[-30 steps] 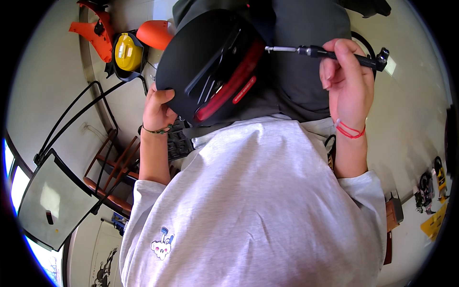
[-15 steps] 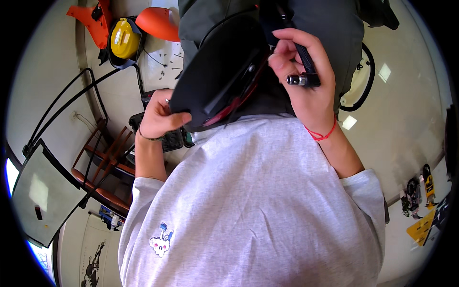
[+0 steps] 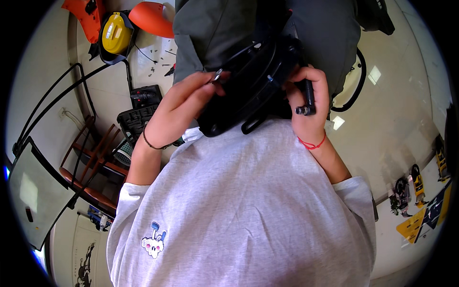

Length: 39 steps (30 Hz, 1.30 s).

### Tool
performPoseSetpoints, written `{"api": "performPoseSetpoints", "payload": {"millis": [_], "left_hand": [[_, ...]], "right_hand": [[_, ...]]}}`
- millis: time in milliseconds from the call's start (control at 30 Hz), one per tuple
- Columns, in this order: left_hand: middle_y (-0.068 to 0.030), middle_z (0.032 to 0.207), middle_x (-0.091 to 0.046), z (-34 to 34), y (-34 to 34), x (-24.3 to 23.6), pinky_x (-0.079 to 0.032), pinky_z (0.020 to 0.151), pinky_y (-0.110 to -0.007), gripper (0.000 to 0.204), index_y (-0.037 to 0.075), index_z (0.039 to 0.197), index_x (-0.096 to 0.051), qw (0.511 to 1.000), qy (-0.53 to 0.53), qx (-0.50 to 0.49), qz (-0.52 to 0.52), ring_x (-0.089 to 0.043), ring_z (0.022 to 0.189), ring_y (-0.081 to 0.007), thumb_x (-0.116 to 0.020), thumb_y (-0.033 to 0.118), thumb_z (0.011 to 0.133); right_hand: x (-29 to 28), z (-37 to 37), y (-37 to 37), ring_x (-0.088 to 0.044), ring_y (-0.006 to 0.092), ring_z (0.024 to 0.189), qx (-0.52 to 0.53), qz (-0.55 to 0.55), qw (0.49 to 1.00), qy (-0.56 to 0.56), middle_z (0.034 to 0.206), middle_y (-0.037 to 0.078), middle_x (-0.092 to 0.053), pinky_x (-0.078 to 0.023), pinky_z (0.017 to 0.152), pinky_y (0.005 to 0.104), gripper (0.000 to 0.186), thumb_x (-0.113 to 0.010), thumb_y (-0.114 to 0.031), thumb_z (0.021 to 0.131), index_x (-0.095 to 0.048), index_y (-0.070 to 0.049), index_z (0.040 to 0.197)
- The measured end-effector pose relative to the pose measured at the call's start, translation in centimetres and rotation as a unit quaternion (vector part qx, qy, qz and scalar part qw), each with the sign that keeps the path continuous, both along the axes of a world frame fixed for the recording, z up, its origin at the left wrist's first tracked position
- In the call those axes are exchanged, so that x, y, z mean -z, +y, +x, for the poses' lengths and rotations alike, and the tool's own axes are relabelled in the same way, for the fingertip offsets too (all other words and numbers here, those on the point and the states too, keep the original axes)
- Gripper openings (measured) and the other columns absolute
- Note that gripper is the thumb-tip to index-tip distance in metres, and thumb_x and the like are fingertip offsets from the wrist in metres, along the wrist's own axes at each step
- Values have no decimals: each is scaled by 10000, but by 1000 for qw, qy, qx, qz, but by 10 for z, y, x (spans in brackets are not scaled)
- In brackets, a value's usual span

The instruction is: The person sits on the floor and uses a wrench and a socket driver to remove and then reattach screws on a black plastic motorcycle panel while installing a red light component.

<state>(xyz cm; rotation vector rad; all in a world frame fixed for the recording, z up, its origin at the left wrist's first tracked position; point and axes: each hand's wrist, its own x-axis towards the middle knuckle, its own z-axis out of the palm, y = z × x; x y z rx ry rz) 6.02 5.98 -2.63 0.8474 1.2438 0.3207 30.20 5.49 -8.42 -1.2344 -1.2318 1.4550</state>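
A black plastic part with curved ribs and slots [image 3: 256, 88] rests on my lap between both hands. At its left side my left hand [image 3: 180, 107] is closed, thumb and fingers pinching a small shiny metal piece [image 3: 218, 74] whose exact kind I cannot make out. My right hand [image 3: 311, 126] has a black knurled-handled tool, like a small ratchet [image 3: 309, 93], tucked in its palm with a metal end pointing toward me. The fingertips of that hand reach the right edge of the black part and are partly hidden behind it.
On the floor at upper left lie a yellow-and-black rounded part [image 3: 116, 33], orange panels [image 3: 152, 19] and several scattered screws [image 3: 153, 64]. An open black tool case [image 3: 136, 119] sits beside my left forearm, near a wooden chair [image 3: 103, 167]. A black-rimmed pale part [image 3: 351, 91] is at right.
The black part has been turned over, from its smooth face to its ribbed side. My left hand has moved up and right along it; my right hand has come down to its edge.
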Motion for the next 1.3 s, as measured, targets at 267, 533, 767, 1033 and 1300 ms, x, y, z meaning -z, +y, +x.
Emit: {"api": "performPoseSetpoints", "payload": {"millis": [267,533,767,1033,1300], "left_hand": [[-113,838,-607,35,12,-10,-468,696,-303,358,40,1252,-462,983,49,110,136,-605,772,-194,-462,12,895],[-106,961,-606,44,-3,2,-482,733,-301,368,34,1214,-535,967,26,65,245,-626,830,-222,-554,-23,851],[-141,948,-612,49,-3,-8,-486,723,-342,374,50,1207,-548,953,111,103,264,-616,813,-306,-563,4,836],[-160,946,-621,53,-2,-1,-489,713,-370,366,65,1198,-559,937,127,100,310,-616,823,-340,-567,17,836],[-135,886,-623,57,0,-8,-503,677,-368,257,47,1093,-585,914,192,127,334,-621,774,-327,-577,32,836]], "right_hand": [[-1,13,4,-535,187,774,-19,202,979,-31,902,125,-541,-432,733,277,263,-477,173,776,-475,-37,935],[-7,16,2,-542,189,775,-38,209,977,-28,901,126,-549,-431,718,278,259,-515,152,776,-485,-44,942],[-7,16,2,-540,185,767,-38,218,975,-29,903,127,-553,-433,717,277,226,-506,141,795,-487,-45,924],[-9,15,1,-537,185,766,-36,204,978,-13,915,134,-544,-437,720,283,237,-480,153,795,-484,-50,917],[-10,16,0,-550,203,769,-53,206,976,-40,897,118,-543,-447,713,297,216,-533,131,795,-506,-65,882]]}}
